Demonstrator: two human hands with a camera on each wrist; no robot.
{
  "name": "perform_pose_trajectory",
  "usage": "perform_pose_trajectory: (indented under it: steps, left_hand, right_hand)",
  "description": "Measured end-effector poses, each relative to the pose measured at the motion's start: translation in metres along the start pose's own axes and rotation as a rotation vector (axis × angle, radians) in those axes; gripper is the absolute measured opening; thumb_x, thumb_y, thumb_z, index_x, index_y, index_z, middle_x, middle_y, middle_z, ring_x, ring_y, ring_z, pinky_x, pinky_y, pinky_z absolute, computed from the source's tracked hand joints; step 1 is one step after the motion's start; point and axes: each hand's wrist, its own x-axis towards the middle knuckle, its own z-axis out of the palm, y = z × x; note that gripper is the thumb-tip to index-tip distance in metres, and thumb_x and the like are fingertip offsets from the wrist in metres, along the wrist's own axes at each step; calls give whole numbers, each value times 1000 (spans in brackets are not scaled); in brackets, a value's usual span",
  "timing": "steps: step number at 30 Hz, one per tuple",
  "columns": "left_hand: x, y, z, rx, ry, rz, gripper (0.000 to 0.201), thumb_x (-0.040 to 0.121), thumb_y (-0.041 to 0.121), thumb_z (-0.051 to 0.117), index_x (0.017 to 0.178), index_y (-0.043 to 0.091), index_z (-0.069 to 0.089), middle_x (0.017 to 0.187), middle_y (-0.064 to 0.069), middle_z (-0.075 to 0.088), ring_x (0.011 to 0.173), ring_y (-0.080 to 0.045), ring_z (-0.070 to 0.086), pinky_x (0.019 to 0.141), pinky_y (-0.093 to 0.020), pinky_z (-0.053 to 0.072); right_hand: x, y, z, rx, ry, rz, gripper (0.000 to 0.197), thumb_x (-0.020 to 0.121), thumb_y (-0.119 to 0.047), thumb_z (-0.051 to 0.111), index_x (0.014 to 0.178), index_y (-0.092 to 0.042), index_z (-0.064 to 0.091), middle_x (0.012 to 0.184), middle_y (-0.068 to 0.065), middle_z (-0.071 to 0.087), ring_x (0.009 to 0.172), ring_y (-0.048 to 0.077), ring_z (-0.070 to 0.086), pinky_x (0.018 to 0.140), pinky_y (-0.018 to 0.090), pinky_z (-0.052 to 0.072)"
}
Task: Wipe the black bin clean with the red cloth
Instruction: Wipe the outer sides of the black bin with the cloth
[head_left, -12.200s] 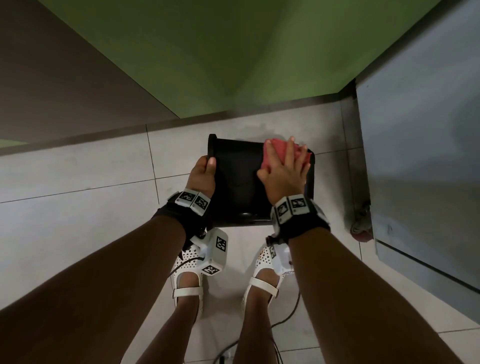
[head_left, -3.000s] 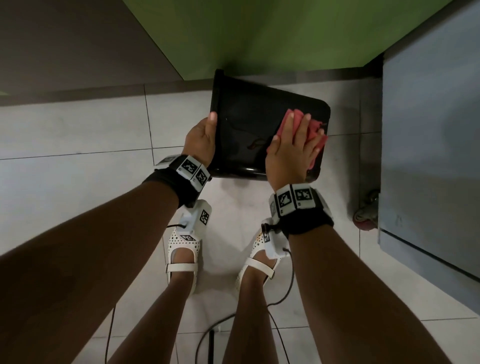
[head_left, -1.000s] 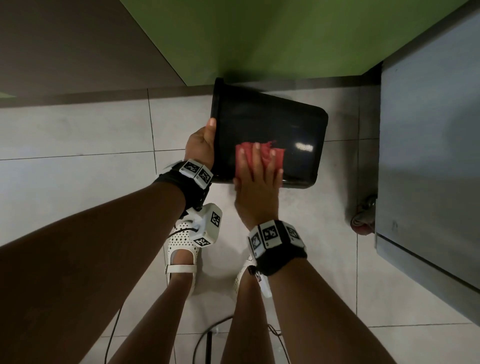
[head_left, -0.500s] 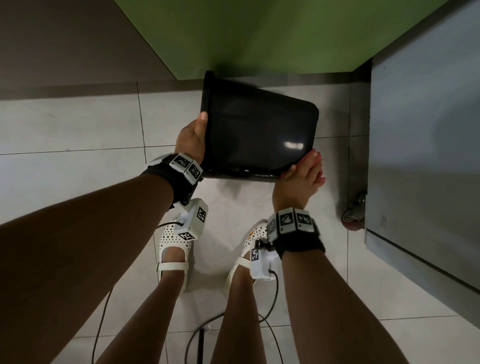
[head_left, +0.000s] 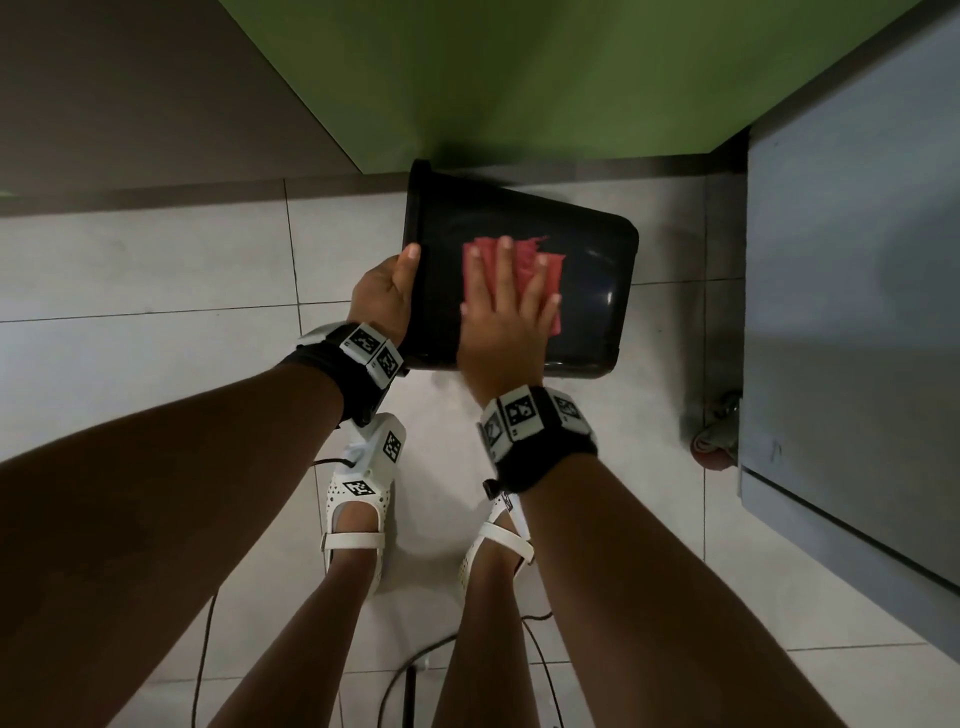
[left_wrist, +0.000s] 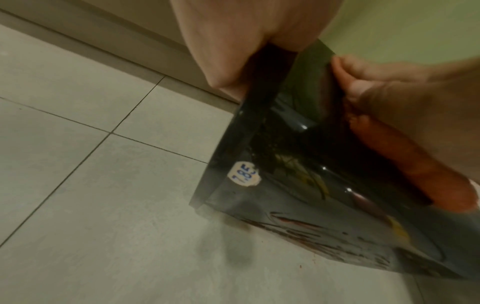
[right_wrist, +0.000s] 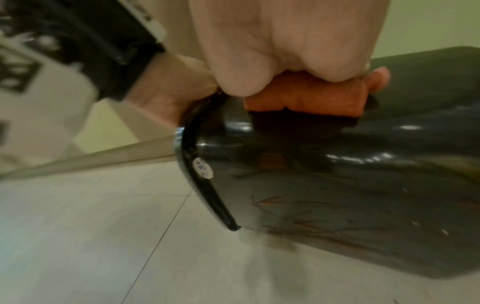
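head view looks steeply down from above onto both forearms, the black bin (head_left: 587, 291) and tiled floor (head_left: 156, 270). left wrist view sits low and close at the bin's rim side. right wrist view sits close along its wall. all three share bin and floor.

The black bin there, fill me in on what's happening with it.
A person is wiping the black bin, which is tipped on its side above the tiled floor. The left hand grips the bin's rim to steady it. The right hand lies flat with fingers spread, pressing the red cloth against the bin's upper side wall. The wrist views show scuff marks and a small white sticker on the lower side.
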Motion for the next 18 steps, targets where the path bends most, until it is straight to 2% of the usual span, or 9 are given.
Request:
perform_pose_trajectory:
  steps: [2, 5, 8, 11, 15, 18]
  left_hand:
    - [-2, 1, 0, 25, 0, -3, 41, 96, 44, 29, 88, 14, 56, 86, -4, 56, 82, -20, 51, 75, -28, 38]
    - [-3, 4, -1, 24, -12, -22, 49, 96, 45, 28, 99, 8, 59, 91, -4, 57, 87, -20, 52, 78, -28, 37]
    - [-3, 6, -3, 18, -36, -49, 49, 96, 47, 27, 99, 9, 59, 92, -4, 58, 88, -20, 52, 79, -29, 38]
    - [-4, 9, -3, -19, -61, -70, 49, 96, 47, 27, 102, 10, 58, 95, -4, 57, 90, -20, 52, 80, -29, 38]
    - [-6, 9, 1, -60, -24, -81, 50, 96, 45, 27, 102, 7, 58, 86, -2, 56, 78, -15, 50, 68, -21, 36]
    - [-6, 6, 4, -85, -1, -91, 44, 96, 46, 27, 90, 12, 54, 73, 5, 53, 69, -7, 48, 59, -17, 34]
  right_hand:
    - [7, 14, -6, 29, -6, 164, 56, 98, -32, 32, 148, -24, 10, 157, 8, 5, 140, 46, -1, 108, 63, 3]
    - [12, 33, -19, 49, -13, 346, 61, 98, -33, 35, 149, -24, 4, 157, 10, -1, 139, 48, -4, 108, 65, 4]
    - [9, 49, -26, 84, -49, 484, 63, 98, -32, 35, 148, -24, -2, 157, 12, -6, 139, 48, 0, 111, 62, 11]
    - [6, 63, -31, 184, -2, 573, 63, 98, -29, 35, 149, -21, -1, 156, 14, 4, 138, 43, 13, 109, 54, 25]
    - [-5, 74, -30, 481, 24, 783, 57, 99, -27, 33, 148, -18, 6, 146, 20, 26, 130, 40, 34, 106, 51, 37]
    - [-19, 61, -26, 387, 5, 810, 60, 98, -24, 34, 148, -13, 4, 148, 21, 21, 132, 42, 30, 108, 51, 33]
